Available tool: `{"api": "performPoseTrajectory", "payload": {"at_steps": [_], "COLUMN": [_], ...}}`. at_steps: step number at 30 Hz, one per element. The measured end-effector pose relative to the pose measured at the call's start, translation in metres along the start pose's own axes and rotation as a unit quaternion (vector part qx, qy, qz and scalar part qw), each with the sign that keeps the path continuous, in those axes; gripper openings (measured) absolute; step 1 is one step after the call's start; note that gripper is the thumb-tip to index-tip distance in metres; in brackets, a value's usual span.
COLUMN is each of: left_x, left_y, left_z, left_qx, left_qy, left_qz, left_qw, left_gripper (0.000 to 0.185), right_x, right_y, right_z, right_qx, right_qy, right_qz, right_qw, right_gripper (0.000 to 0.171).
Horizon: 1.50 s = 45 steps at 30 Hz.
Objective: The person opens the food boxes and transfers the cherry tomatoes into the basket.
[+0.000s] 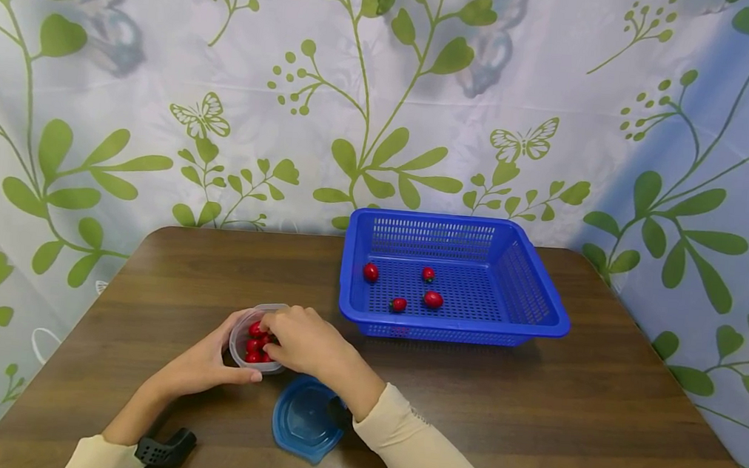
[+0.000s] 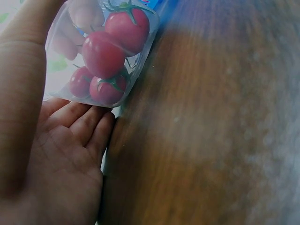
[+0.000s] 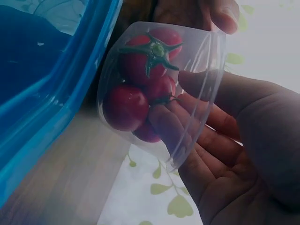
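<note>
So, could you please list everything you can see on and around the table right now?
Clear tub: one, see-through plastic, near the table's front left, between both hands.
Tomatoes in the tub: at least four, red with green stalks.
Basket: one, blue, perforated, at the table's back right.
Tomatoes in the basket: four, red, loose on its floor.
Lid: one, blue, flat on the table in front of the tub.
Table: one, dark brown wood.
Backdrop cloth: white with green leaves and butterflies.
Left hand: grips the tub's side.
Right hand: fingers reach into the tub among the tomatoes.
</note>
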State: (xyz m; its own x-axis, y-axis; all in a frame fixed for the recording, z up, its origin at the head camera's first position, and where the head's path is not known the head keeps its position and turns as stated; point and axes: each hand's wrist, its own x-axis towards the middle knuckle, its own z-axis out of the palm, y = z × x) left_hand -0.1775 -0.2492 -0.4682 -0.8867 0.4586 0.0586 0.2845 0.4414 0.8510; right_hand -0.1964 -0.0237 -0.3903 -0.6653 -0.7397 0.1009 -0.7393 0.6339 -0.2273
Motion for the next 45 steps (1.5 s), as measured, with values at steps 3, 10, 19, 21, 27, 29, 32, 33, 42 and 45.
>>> {"api": "performPoseTrajectory", "payload": {"at_steps": [3, 10, 19, 21, 27, 29, 32, 33, 42, 45], "left_x": [0.000, 0.000, 0.001, 0.001, 0.000, 0.001, 0.001, 0.001, 0.001, 0.001], "left_y": [0.000, 0.000, 0.000, 0.000, -0.001, -0.002, -0.002, -0.002, 0.000, 0.000], "left_z": [0.000, 0.000, 0.000, 0.000, 0.000, 0.000, 0.000, 0.000, 0.000, 0.000], "left_qx": [0.000, -0.005, -0.010, -0.012, -0.016, -0.017, -0.022, -0.022, -0.008, -0.010], "left_qy": [0.000, 0.001, -0.001, -0.003, -0.003, -0.003, -0.005, -0.005, -0.005, -0.006], "left_qz": [-0.001, -0.002, 0.001, 0.000, 0.000, 0.001, 0.003, 0.004, -0.007, -0.008], "left_qw": [1.0000, 1.0000, 0.9999, 0.9999, 0.9999, 0.9998, 0.9997, 0.9997, 0.9999, 0.9999], "left_gripper": [0.092, 0.093, 0.095, 0.095, 0.094, 0.094, 0.093, 0.094, 0.094, 0.094], "right_x": [0.001, 0.004, 0.005, 0.005, 0.005, 0.005, 0.005, 0.005, 0.004, 0.004], "right_y": [-0.001, -0.003, -0.004, -0.004, -0.002, -0.001, -0.001, 0.000, 0.002, 0.003], "right_z": [0.003, 0.007, 0.010, 0.010, 0.011, 0.011, 0.010, 0.010, 0.003, -0.001], "right_qx": [-0.003, -0.009, -0.017, -0.015, -0.005, -0.005, -0.004, -0.003, 0.026, 0.028], "right_qy": [0.005, 0.016, 0.021, 0.022, 0.021, 0.021, 0.021, 0.020, 0.024, 0.034], "right_qz": [0.007, 0.023, 0.029, 0.028, 0.029, 0.028, 0.028, 0.027, 0.016, 0.007], "right_qw": [1.000, 1.000, 0.999, 0.999, 0.999, 0.999, 0.999, 0.999, 0.999, 0.999], "right_gripper": [0.015, 0.019, 0.016, 0.016, 0.013, 0.011, 0.011, 0.011, 0.011, 0.013]}}
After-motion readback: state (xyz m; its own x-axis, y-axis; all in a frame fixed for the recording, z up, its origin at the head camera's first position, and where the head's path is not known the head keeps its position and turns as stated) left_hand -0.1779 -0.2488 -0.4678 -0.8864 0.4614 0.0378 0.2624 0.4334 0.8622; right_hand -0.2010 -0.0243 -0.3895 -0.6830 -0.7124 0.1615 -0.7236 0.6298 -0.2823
